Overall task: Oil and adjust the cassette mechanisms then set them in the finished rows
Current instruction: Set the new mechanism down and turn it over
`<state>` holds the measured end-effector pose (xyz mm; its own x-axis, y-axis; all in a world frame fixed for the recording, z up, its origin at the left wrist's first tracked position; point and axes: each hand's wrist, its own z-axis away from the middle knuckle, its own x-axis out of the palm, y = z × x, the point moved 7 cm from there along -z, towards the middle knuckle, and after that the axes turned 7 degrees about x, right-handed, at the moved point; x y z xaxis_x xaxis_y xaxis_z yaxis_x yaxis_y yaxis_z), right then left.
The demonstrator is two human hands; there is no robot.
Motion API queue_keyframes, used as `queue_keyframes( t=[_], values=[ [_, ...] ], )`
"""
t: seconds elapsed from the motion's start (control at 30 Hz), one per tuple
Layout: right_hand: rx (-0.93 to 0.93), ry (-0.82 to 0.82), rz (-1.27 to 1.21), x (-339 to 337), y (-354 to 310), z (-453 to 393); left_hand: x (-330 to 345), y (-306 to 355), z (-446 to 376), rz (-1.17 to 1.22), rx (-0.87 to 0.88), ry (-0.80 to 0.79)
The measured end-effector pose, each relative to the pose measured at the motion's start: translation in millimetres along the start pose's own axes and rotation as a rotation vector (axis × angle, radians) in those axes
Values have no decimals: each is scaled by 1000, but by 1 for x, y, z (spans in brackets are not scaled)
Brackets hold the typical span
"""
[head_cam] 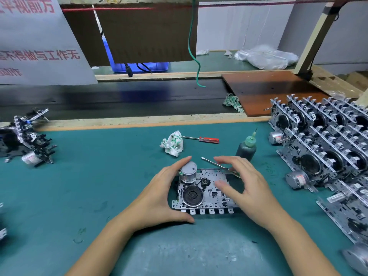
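A cassette mechanism (pixel 205 193) is lying flat on the near-centre worktop (pixel 99 176). The left hand (pixel 159 196) is gripping its left edge; the right hand (pixel 243 188) is hovering over it, fingers relaxed, beside finished rows (pixel 326 140) standing at right.

A white paper sign with red printed Chinese characters (pixel 39 42) hangs at upper left, partly cut off. Its top line reads "平视前方"; the middle line reads "不得做与工作无"; the bottom line is too blurred to read.
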<state>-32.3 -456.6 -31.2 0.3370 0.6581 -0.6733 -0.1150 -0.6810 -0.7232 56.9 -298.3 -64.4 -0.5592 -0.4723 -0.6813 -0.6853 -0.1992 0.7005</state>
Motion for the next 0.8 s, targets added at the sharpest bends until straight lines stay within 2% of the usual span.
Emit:
queue_keyframes(
  t=[0.1, 0.17, 0.27, 0.37, 0.8],
  values=[
    [-45, -267, 163, 13, -5, 3, 1, 5, 0, 5, 42, -2],
    [-97, -364, 378, 18, -7, 5, 0, 7, 1, 16, 52, 6],
    [-156, -351, 605, 20, -8, 8, -2, 11, 2, -3, 85, 25],
    [-185, -300, 690, 19, -12, 10, -4, 19, 2, -62, 135, 47],
    [-217, -331, 661, 18, -12, 6, -12, 39, 5, -94, 250, 125]
  ],
)
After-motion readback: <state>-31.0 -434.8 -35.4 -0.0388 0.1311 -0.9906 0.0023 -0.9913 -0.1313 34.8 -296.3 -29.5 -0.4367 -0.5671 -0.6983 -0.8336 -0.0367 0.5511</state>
